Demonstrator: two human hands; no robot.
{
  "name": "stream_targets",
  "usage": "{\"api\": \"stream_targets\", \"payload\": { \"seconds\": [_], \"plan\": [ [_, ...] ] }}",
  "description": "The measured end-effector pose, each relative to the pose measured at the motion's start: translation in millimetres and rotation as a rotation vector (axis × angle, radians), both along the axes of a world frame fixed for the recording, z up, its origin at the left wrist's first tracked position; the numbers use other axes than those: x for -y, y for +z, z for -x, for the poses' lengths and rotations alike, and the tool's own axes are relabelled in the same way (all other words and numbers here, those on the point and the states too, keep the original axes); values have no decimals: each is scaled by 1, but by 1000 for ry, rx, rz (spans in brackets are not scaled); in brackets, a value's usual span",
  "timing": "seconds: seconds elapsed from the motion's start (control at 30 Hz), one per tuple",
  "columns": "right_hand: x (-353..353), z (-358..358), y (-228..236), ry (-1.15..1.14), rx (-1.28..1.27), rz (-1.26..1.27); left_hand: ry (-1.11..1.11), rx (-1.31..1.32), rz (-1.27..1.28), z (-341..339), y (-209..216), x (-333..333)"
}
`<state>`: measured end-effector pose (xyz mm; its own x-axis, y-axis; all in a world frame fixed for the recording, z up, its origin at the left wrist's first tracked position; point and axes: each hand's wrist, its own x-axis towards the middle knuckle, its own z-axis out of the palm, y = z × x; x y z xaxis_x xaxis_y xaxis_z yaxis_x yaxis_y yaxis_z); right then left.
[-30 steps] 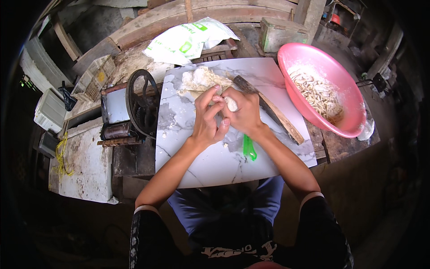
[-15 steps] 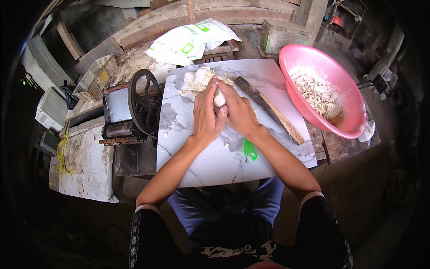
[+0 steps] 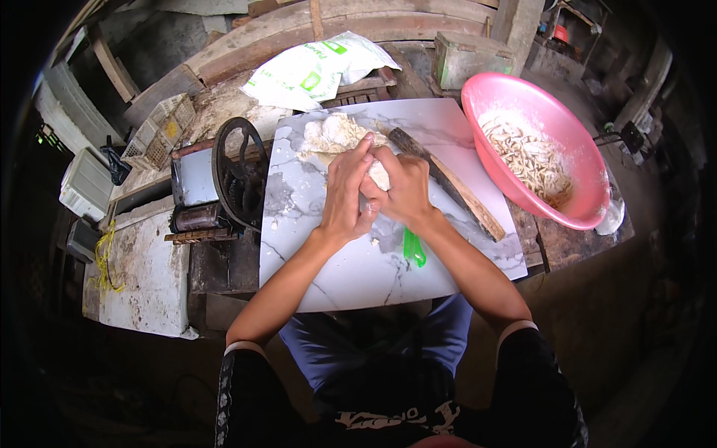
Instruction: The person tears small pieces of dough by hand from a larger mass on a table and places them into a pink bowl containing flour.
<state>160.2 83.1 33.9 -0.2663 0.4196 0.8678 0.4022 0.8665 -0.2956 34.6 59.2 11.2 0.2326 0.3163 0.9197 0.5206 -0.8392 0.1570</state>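
A pale lump of dough (image 3: 379, 176) is pressed between my two hands over the marble-patterned board (image 3: 328, 276). My left hand (image 3: 347, 190) lies against its left side, fingers curved around it. My right hand (image 3: 407, 183) wraps it from the right, with the knuckles bent. Just beyond my fingers rests a rough, crumbly mass of dough (image 3: 332, 133) dusted with flour. A dark-sided wooden stick (image 3: 448, 183) lies slanted to the right of my right hand. Close to my right wrist is a green plastic piece (image 3: 414, 249).
At the right, a tilted pink basin (image 3: 478, 138) holds floured strips of dough (image 3: 526, 153). On the left stands a hand-cranked roller machine with a black wheel (image 3: 239, 172). A white sack (image 3: 306, 75) lies behind the board, and a plastic basket (image 3: 159, 131) sits at the far left.
My hands have gone from palms pressed together, fingertips meeting, to a lower, more bent clasp around the lump. The right fingers have curled and the larger dough mass shows more.
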Motion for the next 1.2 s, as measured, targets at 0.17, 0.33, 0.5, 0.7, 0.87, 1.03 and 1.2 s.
{"api": "stream_targets", "payload": {
  "seconds": [0.17, 0.33, 0.5, 0.7, 0.87, 1.03, 1.2],
  "plan": [
    [-8, -5, -6, 47, -46, 1, -89, -32, -64, 0, -3, -8],
    [3, -3, -5, 207, -150, 407, -78, 36, 44, -5, -1, -3],
    [8, -2, -1, 358, -139, 416, -79, 123, 4, -2, -4, -1],
    [14, -3, 0, 390, -126, 390, -46, 318, -35, -10, -3, 3],
    [11, -2, -3, 203, -106, 181, 3, 403, 79, -7, 4, 4],
    [1, -5, 4, 215, 37, -154, 33, 524, 234, -1, 8, 7],
    [4, 0, 5, 241, 111, -101, 41, 742, 335, -2, 15, 12]
  ]
}}
